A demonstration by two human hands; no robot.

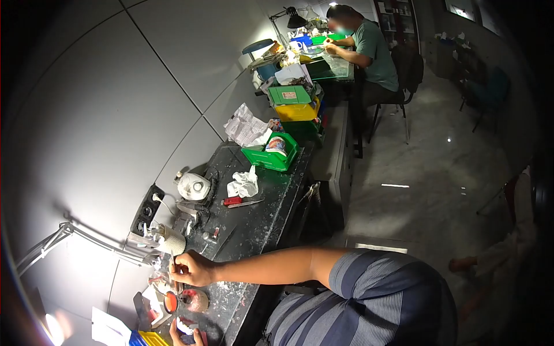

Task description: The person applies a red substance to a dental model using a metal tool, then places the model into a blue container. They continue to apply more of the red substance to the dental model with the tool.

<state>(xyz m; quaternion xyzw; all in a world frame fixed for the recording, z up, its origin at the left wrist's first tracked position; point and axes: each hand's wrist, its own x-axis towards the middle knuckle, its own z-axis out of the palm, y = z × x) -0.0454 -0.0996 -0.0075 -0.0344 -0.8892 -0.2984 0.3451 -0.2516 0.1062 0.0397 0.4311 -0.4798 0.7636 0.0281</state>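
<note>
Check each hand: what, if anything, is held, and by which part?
The right hand pinches a thin tool by its upper end. The left hand holds a small pale piece; where its grip sits cannot be told.

a white jug (193, 187) is standing on the dark tabletop (271, 213) beyond the fingers, with crumpled tissue (243, 184) and a red-handled tool (239, 202) lying farther off. a green bin (271, 153) is sitting past those. far beyond, a seated person (369, 49) is working under a lamp (294, 20).
</note>
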